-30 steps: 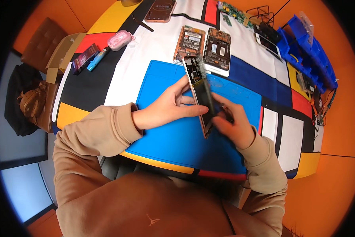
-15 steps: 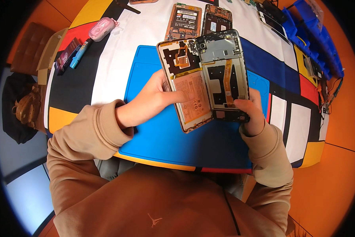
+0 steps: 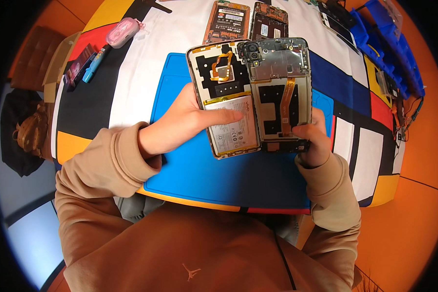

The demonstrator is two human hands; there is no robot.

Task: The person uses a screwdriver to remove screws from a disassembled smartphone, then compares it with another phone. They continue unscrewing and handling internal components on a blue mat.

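My left hand grips a phone back part, thumb laid across the silver battery stuck in its lower half. An orange flex cable curls in its upper half. Held against its right edge is an opened phone body, with a camera module at its top left and an orange ribbon cable running down it. Around that body's lower right corner my right hand is closed, thumb on the front near the ribbon's lower end. Both parts are tilted above the blue mat; fingers behind them are hidden.
Two opened phones lie beyond the mat. At the left are a pink case, a light-blue pen-like tool and a small dark box. Blue bins and a white-framed phone stand at the far right.
The phone parts have turned to face me more squarely, and the glare has shifted so the battery looks silver. Their upper edges have spread slightly outward. Both hands keep their hold.
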